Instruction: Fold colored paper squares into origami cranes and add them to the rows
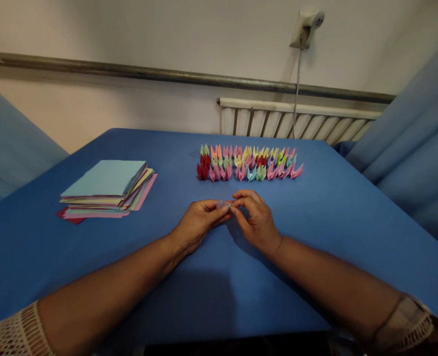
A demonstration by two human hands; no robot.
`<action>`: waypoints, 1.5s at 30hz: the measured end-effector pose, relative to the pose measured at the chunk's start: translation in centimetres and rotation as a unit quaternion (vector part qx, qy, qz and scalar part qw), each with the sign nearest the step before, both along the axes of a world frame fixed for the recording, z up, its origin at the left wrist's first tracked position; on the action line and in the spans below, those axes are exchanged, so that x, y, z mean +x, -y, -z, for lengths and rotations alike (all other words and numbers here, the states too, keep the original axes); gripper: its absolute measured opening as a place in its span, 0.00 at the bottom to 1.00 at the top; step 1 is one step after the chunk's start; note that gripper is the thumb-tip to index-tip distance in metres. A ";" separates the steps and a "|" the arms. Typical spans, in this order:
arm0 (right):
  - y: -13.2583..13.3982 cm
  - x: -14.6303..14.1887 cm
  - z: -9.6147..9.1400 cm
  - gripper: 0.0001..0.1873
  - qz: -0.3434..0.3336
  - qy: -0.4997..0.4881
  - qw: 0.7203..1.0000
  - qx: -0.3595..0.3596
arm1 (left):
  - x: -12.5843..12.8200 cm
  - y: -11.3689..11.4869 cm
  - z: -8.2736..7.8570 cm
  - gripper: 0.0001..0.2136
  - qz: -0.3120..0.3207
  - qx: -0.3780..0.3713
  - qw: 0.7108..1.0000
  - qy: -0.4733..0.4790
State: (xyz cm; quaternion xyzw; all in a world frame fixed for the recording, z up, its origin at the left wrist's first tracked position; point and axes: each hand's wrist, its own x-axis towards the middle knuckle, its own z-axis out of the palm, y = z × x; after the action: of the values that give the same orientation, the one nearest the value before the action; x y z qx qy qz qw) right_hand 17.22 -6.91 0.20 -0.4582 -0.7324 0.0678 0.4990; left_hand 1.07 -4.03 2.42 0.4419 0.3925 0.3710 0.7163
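Between my hands is a small pale lilac folded paper (220,203), mostly covered by fingers. My left hand (197,221) pinches it between thumb and fingers from the left. From the other side, my right hand (256,222) closes its thumb and index fingertips on the paper's right end. Both hands are just above the blue table, near its middle. Just beyond them stand several rows of small folded paper cranes (241,170) in pink, red, yellow, green and blue.
A thick stack of square coloured paper (103,179), light blue on top, lies to the left on the blue-covered table (159,301). Behind are a metal rail (167,74), a radiator (278,118) and a wall socket with a cord (303,32). Blue curtains (419,138) hang at both sides.
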 end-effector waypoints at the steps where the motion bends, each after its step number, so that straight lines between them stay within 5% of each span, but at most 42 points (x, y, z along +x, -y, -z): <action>1: 0.0 0.0 0.0 0.04 -0.001 -0.003 1.000 -0.003 | 0.0 0.0 0.0 0.12 -0.002 0.005 1.000 -0.003; 21: -0.2 -0.3 0.4 0.04 0.000 -0.065 0.997 -0.041 | 0.0 -0.3 0.1 0.11 0.003 0.050 0.999 -0.016; 45: -0.6 -0.3 0.4 0.05 -0.062 -0.126 0.989 -0.048 | -0.3 -0.5 -0.3 0.06 -0.008 -0.041 0.994 0.096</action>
State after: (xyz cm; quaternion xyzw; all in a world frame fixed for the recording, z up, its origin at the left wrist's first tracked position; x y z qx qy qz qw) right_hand 16.90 -6.28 -0.17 -0.4236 -0.6864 0.1908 0.5595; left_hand 0.76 -3.58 2.72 0.3711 0.3403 0.4011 0.7652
